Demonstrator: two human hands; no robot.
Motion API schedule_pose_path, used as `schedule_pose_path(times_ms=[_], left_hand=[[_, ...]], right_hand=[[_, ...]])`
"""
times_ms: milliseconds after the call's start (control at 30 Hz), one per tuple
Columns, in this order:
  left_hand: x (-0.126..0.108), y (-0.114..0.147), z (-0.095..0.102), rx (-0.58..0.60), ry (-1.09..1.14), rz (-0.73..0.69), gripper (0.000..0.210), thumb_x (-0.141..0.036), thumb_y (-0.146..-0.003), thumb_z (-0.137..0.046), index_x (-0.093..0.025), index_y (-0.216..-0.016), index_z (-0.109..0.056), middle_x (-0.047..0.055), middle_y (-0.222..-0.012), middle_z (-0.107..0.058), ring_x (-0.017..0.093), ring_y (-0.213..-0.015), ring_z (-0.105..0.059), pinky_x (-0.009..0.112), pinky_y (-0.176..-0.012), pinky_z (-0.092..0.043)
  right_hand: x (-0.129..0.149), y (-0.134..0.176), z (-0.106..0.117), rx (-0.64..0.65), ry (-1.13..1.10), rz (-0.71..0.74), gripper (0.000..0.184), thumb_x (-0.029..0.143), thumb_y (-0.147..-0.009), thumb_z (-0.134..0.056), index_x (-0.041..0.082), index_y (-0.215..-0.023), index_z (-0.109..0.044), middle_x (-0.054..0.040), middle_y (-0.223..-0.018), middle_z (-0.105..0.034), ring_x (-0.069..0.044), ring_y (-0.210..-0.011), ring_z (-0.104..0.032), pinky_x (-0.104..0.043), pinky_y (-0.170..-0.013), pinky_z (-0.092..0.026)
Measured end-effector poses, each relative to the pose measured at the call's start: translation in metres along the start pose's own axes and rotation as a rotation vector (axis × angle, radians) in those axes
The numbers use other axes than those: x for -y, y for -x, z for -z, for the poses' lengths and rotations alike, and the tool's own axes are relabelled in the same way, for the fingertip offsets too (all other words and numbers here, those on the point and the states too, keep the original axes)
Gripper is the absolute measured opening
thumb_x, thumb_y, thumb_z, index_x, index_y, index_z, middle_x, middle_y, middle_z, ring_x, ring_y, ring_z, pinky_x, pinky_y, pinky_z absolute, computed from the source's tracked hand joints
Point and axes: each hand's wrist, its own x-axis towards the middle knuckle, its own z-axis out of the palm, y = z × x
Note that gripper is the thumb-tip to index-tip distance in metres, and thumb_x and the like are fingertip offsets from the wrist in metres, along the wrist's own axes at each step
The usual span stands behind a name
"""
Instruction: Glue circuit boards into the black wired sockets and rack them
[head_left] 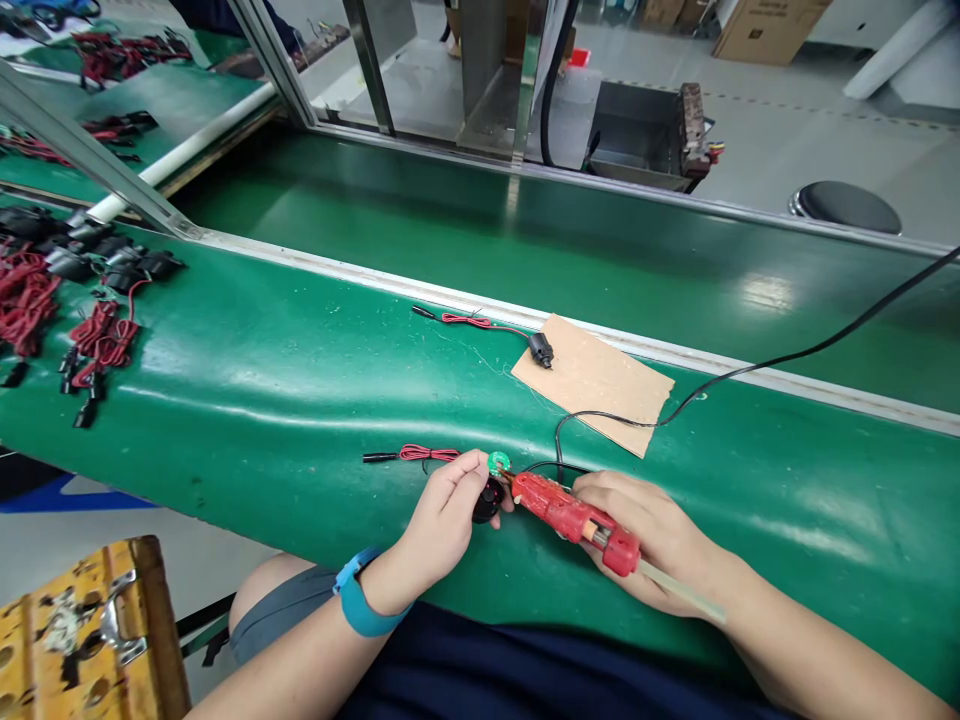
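My left hand is closed around a round black housing and a small green circuit board at its upper side. A red and black cable with a black plug runs out to the left from under my fingers. My right hand grips a red hot glue gun, with a pale glue stick poking from its rear. The gun's nozzle is at the board and housing; whether it touches them I cannot tell.
A cardboard piece lies ahead, with another cabled black part at its edge. The gun's black cord crosses to the right. Bundled red cables lie at left on the green table. A metal rail runs behind.
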Motion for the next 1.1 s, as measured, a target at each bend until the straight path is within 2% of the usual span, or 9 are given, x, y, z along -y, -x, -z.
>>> schedule_pose_path(times_ms=[267, 500, 700, 900, 1100], left_hand=[[-0.004, 0.005, -0.002, -0.043, -0.219, -0.108, 0.034, -0.036, -0.107, -0.038, -0.019, -0.084, -0.056, -0.001, -0.073, -0.058, 0.015, -0.068, -0.056, 0.027, -0.065, -0.044], [0.008, 0.009, 0.002, -0.091, -0.579, -0.319, 0.028, -0.023, -0.107, -0.036, -0.022, -0.08, -0.042, -0.004, -0.069, -0.041, 0.013, -0.061, -0.036, 0.03, -0.062, -0.029], [0.016, 0.011, 0.004, -0.088, -0.7, -0.43, 0.024, -0.012, -0.103, -0.036, -0.023, -0.082, -0.039, -0.003, -0.073, -0.039, 0.014, -0.066, -0.036, 0.03, -0.065, -0.029], [0.022, 0.012, 0.005, -0.094, -0.731, -0.445, 0.024, -0.011, -0.103, -0.037, -0.023, -0.082, -0.038, -0.003, -0.074, -0.04, 0.014, -0.066, -0.037, 0.03, -0.065, -0.029], [0.024, 0.013, 0.006, -0.08, -0.748, -0.413, 0.024, -0.013, -0.104, -0.036, -0.023, -0.082, -0.039, -0.003, -0.074, -0.042, 0.014, -0.066, -0.038, 0.03, -0.065, -0.03]], right_hand=[[0.005, 0.003, 0.006, 0.04, -0.004, -0.012, 0.024, 0.016, -0.095, -0.057, 0.015, -0.119, -0.055, -0.0137, -0.095, -0.065, -0.024, -0.083, -0.063, -0.036, -0.07, -0.053], [0.01, 0.004, 0.009, 0.086, 0.035, -0.048, 0.023, 0.018, -0.096, -0.056, 0.017, -0.119, -0.055, -0.0128, -0.1, -0.066, -0.023, -0.085, -0.062, -0.036, -0.074, -0.052], [0.01, 0.008, 0.009, 0.112, 0.058, -0.092, 0.018, 0.018, -0.098, -0.056, 0.019, -0.116, -0.056, -0.0105, -0.101, -0.065, -0.022, -0.086, -0.06, -0.035, -0.076, -0.051], [0.01, 0.01, 0.009, 0.12, 0.056, -0.111, 0.013, 0.023, -0.101, -0.056, 0.02, -0.113, -0.057, -0.0087, -0.099, -0.064, -0.021, -0.086, -0.06, -0.035, -0.076, -0.051], [0.015, 0.009, 0.01, 0.133, 0.127, -0.1, 0.019, 0.027, -0.102, -0.051, 0.018, -0.117, -0.058, -0.0116, -0.101, -0.065, -0.024, -0.089, -0.062, -0.038, -0.077, -0.054]])
